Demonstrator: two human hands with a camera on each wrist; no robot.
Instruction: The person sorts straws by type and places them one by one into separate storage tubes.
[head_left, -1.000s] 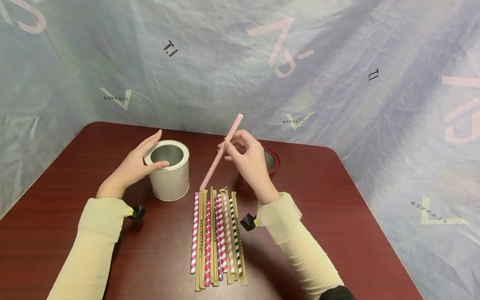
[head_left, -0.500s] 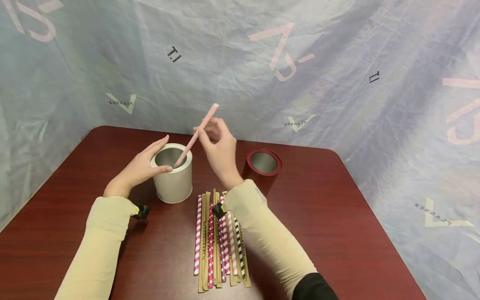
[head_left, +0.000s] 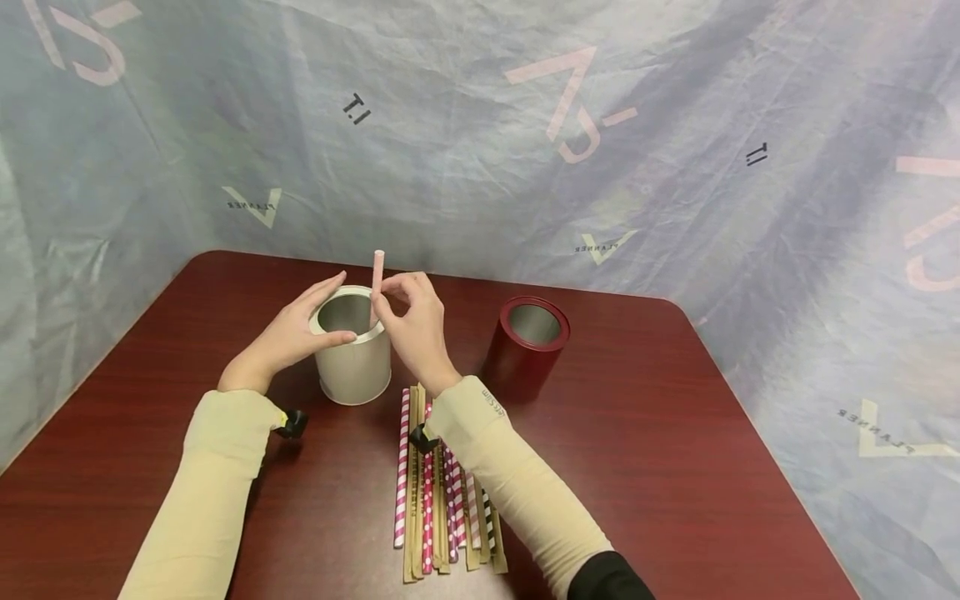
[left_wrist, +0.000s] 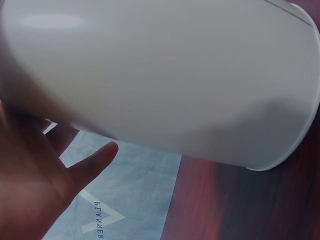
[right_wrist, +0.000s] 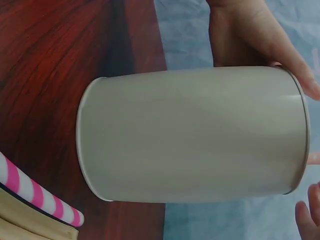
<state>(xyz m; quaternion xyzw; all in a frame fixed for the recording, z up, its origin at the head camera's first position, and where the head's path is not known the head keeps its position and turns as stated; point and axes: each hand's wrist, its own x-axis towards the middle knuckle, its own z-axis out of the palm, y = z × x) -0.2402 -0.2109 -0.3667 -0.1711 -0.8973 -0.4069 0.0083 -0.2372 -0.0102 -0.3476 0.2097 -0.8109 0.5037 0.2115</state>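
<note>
Left hand [head_left: 288, 335] spread at rim of white can [head_left: 354, 375], thumb along near side, fingers along left. Right hand [head_left: 417, 323] pinches pink straw [head_left: 378, 271] between thumb and fingers; straw near upright (lower part inside can, at right of opening). Right sleeve [head_left: 517, 483] angles over straw row [head_left: 438, 525] on tabletop [head_left: 637, 417].

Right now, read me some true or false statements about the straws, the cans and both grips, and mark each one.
1. The right grip pinches a pink straw. True.
2. The red can stands right of the white can. True.
3. The pink straw dips into the red can. False: it dips into the white can.
4. The left grip is at the white can's base. False: it is around its upper end.
5. A row of straws lies on the table. True.
</note>
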